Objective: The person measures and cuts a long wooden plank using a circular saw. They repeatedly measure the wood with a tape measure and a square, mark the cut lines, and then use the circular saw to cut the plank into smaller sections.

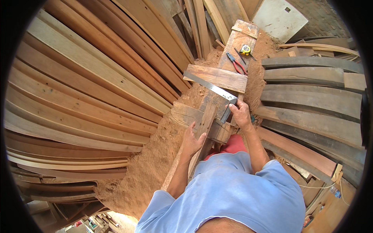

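My right hand (241, 114) grips the dark handle of a metal try square (210, 85), whose long silver blade reaches up-left over a short weathered board (223, 76). My left hand (192, 141) has its fingers apart beside a long narrow wooden batten (206, 120), holding nothing; whether it touches the batten is unclear. The batten slants across a cracked wooden block (182, 114) on the narrow plank bench (234, 46). Farther along the bench lie red-handled pliers (236, 64), a thin dark tool (239, 55) and a yellow tape measure (245, 49).
Long planks (101, 89) are stacked on the left, greyer boards (311, 97) on the right. Sawdust (140, 182) covers the ground beside the bench. A pale panel (276, 21) stands at the back. A cord (318, 186) and a plastic bottle (336, 191) are at lower right.
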Available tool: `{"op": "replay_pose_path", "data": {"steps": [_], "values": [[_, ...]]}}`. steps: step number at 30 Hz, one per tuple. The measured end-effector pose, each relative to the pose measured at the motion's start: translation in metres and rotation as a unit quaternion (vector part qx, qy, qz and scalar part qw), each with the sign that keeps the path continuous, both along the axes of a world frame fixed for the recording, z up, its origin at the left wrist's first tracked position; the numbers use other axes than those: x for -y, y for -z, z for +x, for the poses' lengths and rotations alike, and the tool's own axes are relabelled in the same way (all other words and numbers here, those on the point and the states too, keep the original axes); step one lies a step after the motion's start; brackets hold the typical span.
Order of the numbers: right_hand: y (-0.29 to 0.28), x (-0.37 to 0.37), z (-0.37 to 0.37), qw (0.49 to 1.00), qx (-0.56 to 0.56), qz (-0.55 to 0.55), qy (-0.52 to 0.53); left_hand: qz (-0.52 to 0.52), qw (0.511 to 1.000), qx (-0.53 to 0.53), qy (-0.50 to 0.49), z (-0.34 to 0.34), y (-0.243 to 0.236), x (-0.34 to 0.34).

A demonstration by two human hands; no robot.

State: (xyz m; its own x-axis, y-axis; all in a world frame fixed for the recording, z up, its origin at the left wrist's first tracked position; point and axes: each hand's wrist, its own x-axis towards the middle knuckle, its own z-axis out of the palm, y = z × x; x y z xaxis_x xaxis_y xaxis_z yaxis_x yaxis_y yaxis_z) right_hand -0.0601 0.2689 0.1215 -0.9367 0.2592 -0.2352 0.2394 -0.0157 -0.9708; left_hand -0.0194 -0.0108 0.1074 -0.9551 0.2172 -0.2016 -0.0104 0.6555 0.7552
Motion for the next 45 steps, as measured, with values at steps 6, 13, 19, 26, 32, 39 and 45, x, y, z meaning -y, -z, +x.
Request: {"op": "replay_pose_path", "data": {"steps": [6,13,19,26,32,39,45], "values": [[-0.018,0.014,-0.02,0.993,-0.004,-0.114,0.012,0.02,0.998,-0.043,0.049,-0.047,-0.047,-0.061],[-0.082,0.039,-0.045,0.985,-0.134,-0.09,-0.068,0.221,0.972,-0.058,-0.046,-0.092,-0.063,-0.079],[-0.044,0.033,-0.02,0.928,0.126,0.158,-0.313,0.201,0.962,-0.026,-0.185,-0.128,-0.051,-0.038],[0.013,0.072,0.008,0.875,0.266,0.209,-0.347,0.285,0.911,0.233,-0.187,-0.123,0.068,-0.026],[0.019,0.075,0.008,0.891,0.254,0.205,-0.316,0.239,0.904,0.326,-0.135,-0.099,0.102,-0.031],[0.023,0.078,0.005,0.877,0.295,0.201,-0.321,0.192,0.928,0.318,-0.037,-0.108,0.094,-0.024],[0.019,0.079,0.003,0.878,0.3,0.216,-0.305,0.192,0.931,0.31,-0.026,-0.11,0.091,-0.028]]}}
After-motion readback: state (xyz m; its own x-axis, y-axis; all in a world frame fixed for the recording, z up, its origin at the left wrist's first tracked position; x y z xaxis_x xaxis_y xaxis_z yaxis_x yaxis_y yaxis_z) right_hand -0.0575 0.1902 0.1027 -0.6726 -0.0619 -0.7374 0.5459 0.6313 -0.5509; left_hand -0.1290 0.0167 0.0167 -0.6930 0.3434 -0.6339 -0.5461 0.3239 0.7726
